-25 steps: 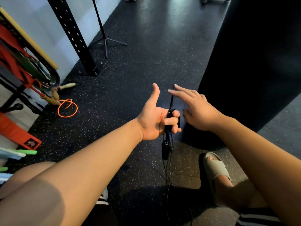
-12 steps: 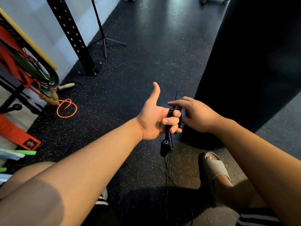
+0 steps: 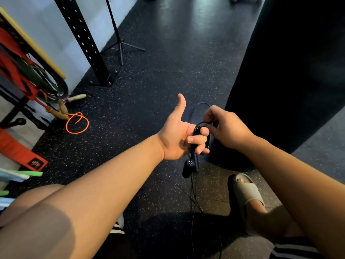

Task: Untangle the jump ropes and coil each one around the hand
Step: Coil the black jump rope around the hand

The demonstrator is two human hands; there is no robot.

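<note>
Both of my hands are over the dark floor [image 3: 149, 86]. My left hand [image 3: 175, 135] curls round the black handles [image 3: 187, 169], thumb up. My right hand [image 3: 226, 128] pinches the thin black cord [image 3: 199, 123] just beside it. I should lay each loop snug over my left fingers and lift the hanging part slowly, so it does not knot.

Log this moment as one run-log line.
left hand grips black rope handles, thumb up | right hand pinches cord loop beside left hand | slack cord hangs toward floor
</note>
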